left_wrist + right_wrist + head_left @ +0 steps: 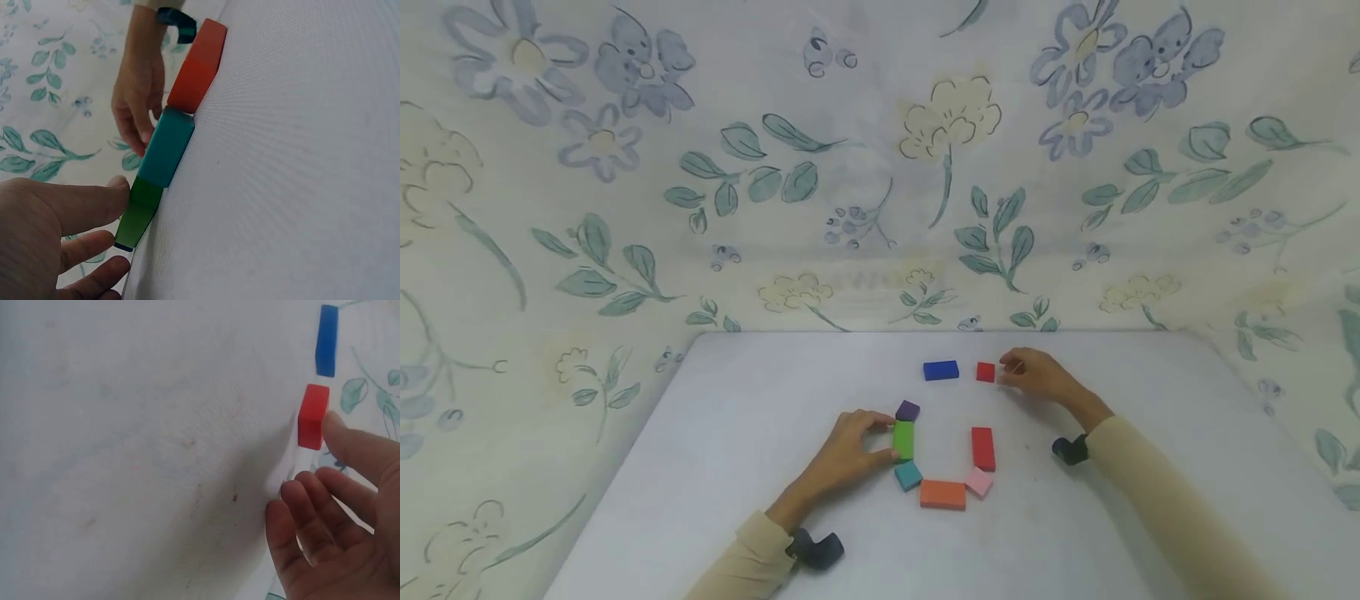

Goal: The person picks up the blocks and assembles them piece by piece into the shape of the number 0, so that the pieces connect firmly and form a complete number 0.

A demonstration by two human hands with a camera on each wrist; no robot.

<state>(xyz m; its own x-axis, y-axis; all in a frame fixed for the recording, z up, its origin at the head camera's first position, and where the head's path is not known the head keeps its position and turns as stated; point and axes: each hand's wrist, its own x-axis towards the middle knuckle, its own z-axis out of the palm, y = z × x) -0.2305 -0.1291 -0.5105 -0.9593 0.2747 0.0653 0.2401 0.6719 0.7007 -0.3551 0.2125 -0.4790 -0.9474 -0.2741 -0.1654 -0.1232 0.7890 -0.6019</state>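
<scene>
In the head view my left hand (848, 450) holds the green block (903, 440) between thumb and index finger, one near each end. A purple block (907, 411) lies just beyond it and a teal block (908, 476) on the near side. My right hand (1037, 373) is beside a small red block (986, 372) at the back, its fingers loosely bent with nothing between them. In the right wrist view the thumb (353, 445) overlaps the edge of that red block (314, 417). A blue block (941, 371) lies left of it.
An orange block (943, 495), a pink block (979, 483) and a longer red block (982, 448) continue the curved row on the white table (737, 383). Floral cloth (865, 167) hangs behind the table and at its sides. Dark bands sit on both wrists.
</scene>
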